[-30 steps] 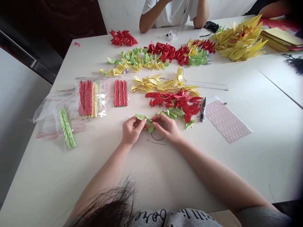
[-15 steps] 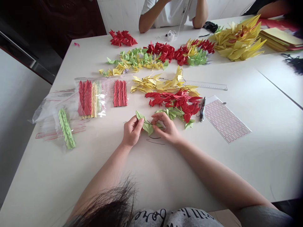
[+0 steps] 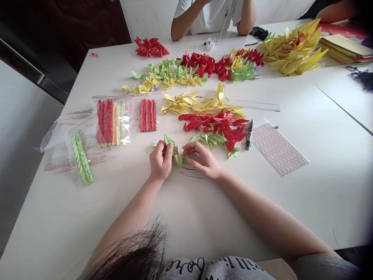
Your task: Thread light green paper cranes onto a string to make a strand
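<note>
My left hand (image 3: 161, 161) is closed on a bunch of folded green paper cranes (image 3: 171, 142), with points sticking out above the thumb. Opposite it, my right hand (image 3: 204, 159) pinches at the end of a green crane between thumb and fingertips; that crane is a little blurred. Dark thread (image 3: 190, 177) lies in loose curves on the table just under the hands. A pile of green cranes (image 3: 211, 140) rests behind my right hand, beside a string of red cranes (image 3: 210, 123) and yellow ones (image 3: 186, 103).
Clear bags (image 3: 65, 126) hold stacked red, yellow and green cranes at left. A red stack (image 3: 148, 116) lies near them. To the right are a marker (image 3: 249, 135) and a label sheet (image 3: 278, 147). A ruler (image 3: 256, 105) lies farther back. A person (image 3: 212, 17) sits across the table.
My left hand has shifted slightly left and turned, with the green cranes gathered more into its fingers. The right fingertips have moved slightly left along the cranes.
</note>
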Motion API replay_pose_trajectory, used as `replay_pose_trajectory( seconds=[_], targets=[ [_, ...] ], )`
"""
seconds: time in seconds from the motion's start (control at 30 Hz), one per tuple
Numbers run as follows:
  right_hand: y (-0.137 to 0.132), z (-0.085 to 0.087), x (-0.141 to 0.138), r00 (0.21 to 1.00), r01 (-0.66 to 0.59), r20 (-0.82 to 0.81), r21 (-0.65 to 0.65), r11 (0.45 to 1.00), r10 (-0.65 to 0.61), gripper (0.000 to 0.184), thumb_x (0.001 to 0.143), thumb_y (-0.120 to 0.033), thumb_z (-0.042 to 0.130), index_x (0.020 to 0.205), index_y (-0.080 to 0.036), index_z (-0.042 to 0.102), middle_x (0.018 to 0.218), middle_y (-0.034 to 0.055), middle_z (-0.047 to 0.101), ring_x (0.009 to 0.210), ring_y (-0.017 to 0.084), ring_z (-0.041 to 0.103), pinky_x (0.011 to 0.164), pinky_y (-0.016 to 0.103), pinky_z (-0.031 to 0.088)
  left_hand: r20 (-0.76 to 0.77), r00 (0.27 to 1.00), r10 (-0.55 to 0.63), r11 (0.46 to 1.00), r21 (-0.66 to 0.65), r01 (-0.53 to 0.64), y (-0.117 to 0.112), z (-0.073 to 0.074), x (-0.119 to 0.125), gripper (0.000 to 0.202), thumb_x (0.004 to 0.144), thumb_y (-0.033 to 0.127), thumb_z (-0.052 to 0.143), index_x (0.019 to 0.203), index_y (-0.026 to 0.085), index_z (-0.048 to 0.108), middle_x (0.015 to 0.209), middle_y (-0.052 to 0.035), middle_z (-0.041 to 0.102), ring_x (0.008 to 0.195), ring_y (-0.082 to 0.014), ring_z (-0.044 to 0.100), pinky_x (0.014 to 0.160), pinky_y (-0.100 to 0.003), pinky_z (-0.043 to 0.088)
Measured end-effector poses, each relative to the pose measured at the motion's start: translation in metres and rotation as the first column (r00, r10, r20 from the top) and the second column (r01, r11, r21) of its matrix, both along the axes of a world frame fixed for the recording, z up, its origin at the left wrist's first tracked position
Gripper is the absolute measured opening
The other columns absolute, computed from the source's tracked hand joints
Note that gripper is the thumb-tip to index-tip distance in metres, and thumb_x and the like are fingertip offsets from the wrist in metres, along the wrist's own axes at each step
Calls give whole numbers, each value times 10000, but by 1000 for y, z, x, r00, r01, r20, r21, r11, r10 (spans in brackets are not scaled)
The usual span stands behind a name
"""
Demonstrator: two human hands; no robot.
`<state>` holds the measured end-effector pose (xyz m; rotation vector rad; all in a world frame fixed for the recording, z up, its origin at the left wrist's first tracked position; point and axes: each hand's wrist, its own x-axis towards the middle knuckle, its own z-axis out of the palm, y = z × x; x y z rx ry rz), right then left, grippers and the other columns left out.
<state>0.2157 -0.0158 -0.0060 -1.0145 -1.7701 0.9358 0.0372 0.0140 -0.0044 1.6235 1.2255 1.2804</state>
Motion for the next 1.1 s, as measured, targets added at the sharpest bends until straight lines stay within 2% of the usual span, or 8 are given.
replay_pose_trajectory(
  seconds=[0.2, 0.37, 0.47, 0.57, 0.73, 0.87, 0.97, 1.1],
  targets=[
    [1, -4, -4, 997, 22, 76, 32, 999, -25, 405, 863, -319, 644, 1222, -216, 488, 1208, 131, 609, 1098, 249, 600, 913, 411, 538, 42, 999, 27, 999, -40, -25, 2, -5, -1, 366, 938, 530, 478, 765, 210, 440, 571, 47, 486, 456, -79, 492, 471, -191, 418],
    [2, -7, -8, 968, 192, 141, 118, 974, -207, 292, 861, -311, 642, 1123, -223, 551, 1061, 97, 673, 948, 237, 642, 830, 390, 533, 174, 985, -9, 989, -142, 34, 2, -4, 1, 334, 864, 518, 608, 848, 186, 577, 667, 6, 604, 577, -118, 616, 508, -205, 520],
    [2, -7, -8, 939, 322, 95, 105, 941, -332, 144, 912, -311, 583, 1029, -227, 584, 975, 71, 692, 903, 218, 654, 820, 372, 524, 239, 971, -30, 973, -215, 83, 2, -3, 1, 343, 815, 504, 675, 807, 164, 630, 688, -17, 643, 597, -133, 628, 539, -236, 555],
    [2, -7, -7, 926, 375, 43, 25, 927, -376, 152, 952, -365, 533, 961, -222, 584, 930, 69, 698, 864, 208, 662, 790, 361, 523, 264, 964, -33, 973, -211, 91, 2, -3, 0, 346, 814, 498, 677, 781, 155, 643, 654, -12, 618, 572, -123, 591, 501, -231, 540],
    [0, -7, -8, 925, 324, -156, -152, 934, -346, 283, 952, -501, 516, 965, -219, 531, 802, 32, 670, 684, 165, 670, 675, 326, 547, 254, 964, -71, 979, -169, 116, 4, -4, 0, 326, 845, 480, 650, 878, 157, 680, 695, -21, 606, 666, -126, 585, 536, -211, 533],
    [1, -9, -8, 892, 363, -237, -132, 923, -385, 286, 934, -509, 545, 992, -230, 526, 691, -23, 608, 512, 114, 586, 516, 262, 495, 176, 977, -120, 989, -61, 132, 7, -6, 0, 269, 838, 438, 674, 825, 172, 712, 819, -42, 617, 735, -119, 567, 548, -193, 478],
    [3, -13, -7, 854, 474, -199, -80, 877, -480, 218, 927, -435, 574, 1031, -247, 538, 794, 5, 657, 650, 144, 652, 609, 288, 538, 93, 990, -107, 994, 3, 107, 8, -6, 0, 254, 838, 419, 679, 763, 178, 711, 775, -30, 595, 709, -107, 533, 530, -195, 404],
    [6, -15, -6, 855, 517, -17, 105, 850, -518, 206, 908, -240, 558, 1113, -250, 545, 1200, 96, 652, 1105, 221, 632, 913, 400, 532, 90, 992, -88, 996, -15, 90, 6, -3, 0, 343, 862, 446, 643, 669, 165, 598, 641, 11, 495, 593, -84, 452, 504, -203, 350]
  ],
)
